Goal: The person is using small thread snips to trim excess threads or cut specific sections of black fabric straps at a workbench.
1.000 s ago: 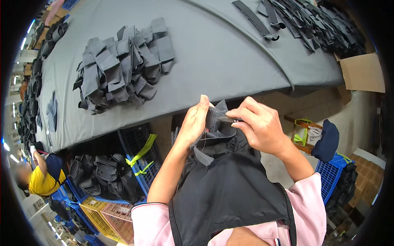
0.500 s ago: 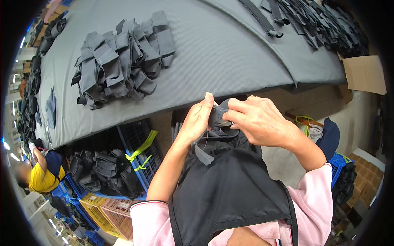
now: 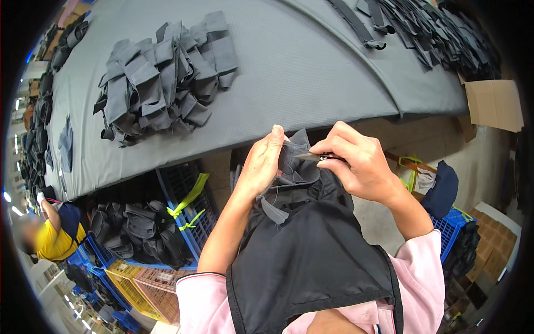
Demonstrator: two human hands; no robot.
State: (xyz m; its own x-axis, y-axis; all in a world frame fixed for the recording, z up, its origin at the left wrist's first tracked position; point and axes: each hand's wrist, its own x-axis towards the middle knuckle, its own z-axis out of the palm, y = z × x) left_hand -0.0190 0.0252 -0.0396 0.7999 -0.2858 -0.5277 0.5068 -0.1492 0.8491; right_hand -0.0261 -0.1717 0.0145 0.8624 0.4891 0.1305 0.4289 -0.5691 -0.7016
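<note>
In front of the table edge, my left hand [image 3: 260, 161] pinches a dark grey fabric piece [image 3: 289, 167], its thumb pointing up along the cloth. Loose threads hang from that piece, and a narrow strip end [image 3: 273, 210] dangles below my left fingers. To the right, my right hand [image 3: 359, 161] is closed on small thread snips [image 3: 307, 157] with a pointed metal blade and a dark handle. The blade points left and lies against or just over the fabric; exact contact cannot be made out. Some left fingers are hidden behind the cloth.
A grey cloth-covered table [image 3: 289, 72] carries a pile of folded grey fabric pieces [image 3: 161, 78] and a heap of dark strips [image 3: 439, 39]. Below stand a blue crate [image 3: 181, 206] and a yellow crate [image 3: 130, 281]. A cardboard box [image 3: 494, 104] is at right. Someone in yellow [image 3: 55, 239] is far left.
My right hand has drawn back slightly to the right and turned, bringing the snips' blade into sight. My left hand still grips the fabric, with little movement.
</note>
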